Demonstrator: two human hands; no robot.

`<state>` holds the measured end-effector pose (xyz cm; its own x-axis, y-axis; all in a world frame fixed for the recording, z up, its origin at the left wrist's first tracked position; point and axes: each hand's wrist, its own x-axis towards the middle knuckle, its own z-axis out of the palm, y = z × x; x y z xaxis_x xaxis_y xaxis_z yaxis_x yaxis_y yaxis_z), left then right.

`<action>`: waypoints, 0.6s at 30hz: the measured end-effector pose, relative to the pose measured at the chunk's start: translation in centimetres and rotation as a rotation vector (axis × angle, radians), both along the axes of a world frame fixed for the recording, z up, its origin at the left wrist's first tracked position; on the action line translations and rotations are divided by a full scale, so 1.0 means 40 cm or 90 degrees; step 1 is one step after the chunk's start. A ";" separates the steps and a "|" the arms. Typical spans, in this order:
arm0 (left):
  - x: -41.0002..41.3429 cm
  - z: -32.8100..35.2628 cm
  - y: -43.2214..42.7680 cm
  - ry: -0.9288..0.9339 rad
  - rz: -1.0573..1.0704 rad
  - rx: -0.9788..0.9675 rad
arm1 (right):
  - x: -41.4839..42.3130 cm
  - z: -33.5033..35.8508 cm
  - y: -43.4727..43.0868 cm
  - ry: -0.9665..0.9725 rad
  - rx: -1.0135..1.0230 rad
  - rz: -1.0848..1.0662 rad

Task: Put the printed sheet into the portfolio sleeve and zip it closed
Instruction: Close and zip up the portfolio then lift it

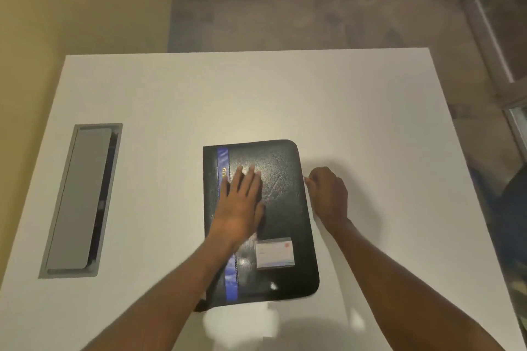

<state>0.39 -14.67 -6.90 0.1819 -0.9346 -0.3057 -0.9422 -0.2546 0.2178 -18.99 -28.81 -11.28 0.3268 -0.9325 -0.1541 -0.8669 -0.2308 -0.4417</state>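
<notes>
A black portfolio (282, 208) with a blue stripe (223, 158) and a clear card pocket (275, 253) lies folded shut on the white table (171, 100). My left hand (241, 202) presses flat on its cover, fingers straight. Against the portfolio's right edge, near the far corner, my right hand (328, 194) has its fingers curled and pinches a small thing, apparently the zip pull (305, 179). No printed sheet shows anywhere.
A grey cable hatch (81, 199) is set into the table at the left. The floor lies beyond the far table edge. A yellow wall stands at the left and a glass door frame (496, 45) at the right.
</notes>
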 end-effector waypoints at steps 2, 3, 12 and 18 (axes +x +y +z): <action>0.050 -0.014 -0.097 0.026 0.080 -0.015 | -0.003 -0.008 0.002 -0.011 0.003 -0.021; 0.070 -0.023 -0.136 0.034 0.112 -0.027 | -0.004 -0.013 0.004 -0.019 0.003 -0.033; 0.074 -0.065 -0.252 0.078 0.257 0.022 | -0.001 -0.041 0.019 -0.103 -0.011 -0.079; 0.070 -0.064 -0.259 0.100 0.305 -0.011 | 0.021 -0.049 -0.023 -0.134 -0.031 -0.080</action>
<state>3.17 -25.02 -9.45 0.5445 -0.7627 -0.3491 -0.6762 -0.6454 0.3552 -18.14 -29.71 -13.25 0.2287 -0.9722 -0.0493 -0.7804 -0.1528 -0.6064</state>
